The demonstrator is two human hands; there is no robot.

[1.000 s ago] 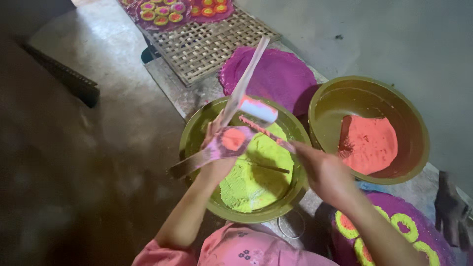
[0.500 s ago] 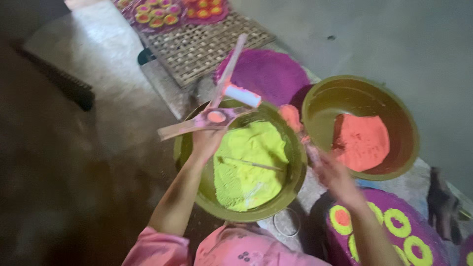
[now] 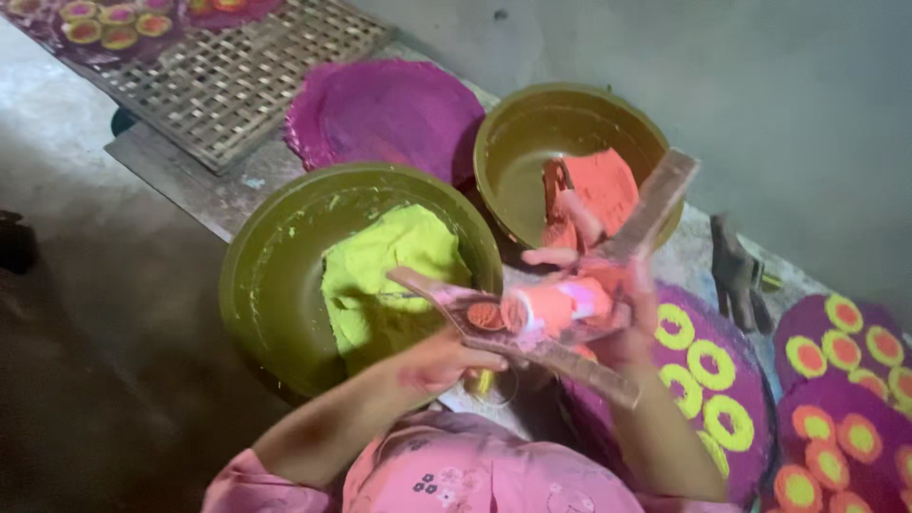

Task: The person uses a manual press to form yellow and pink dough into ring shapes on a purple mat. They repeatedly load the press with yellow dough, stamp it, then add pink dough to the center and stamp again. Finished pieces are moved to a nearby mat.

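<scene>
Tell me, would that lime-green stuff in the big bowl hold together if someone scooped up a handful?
Probably it would clump. The lime-green mass sits in a heap with torn edges rather than lying level, so it looks like soft, damp dough. It has smeared the olive bowl wall, so it is likely sticky. It would likely sag or tear rather than stay stiff.

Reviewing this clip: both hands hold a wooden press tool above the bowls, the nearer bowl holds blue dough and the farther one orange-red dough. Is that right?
Not quite. In the head view the nearer bowl holds yellow-green dough, not blue. The rest stands: the left hand and right hand hold the wooden press tool, and the farther bowl holds orange-red dough.
</scene>
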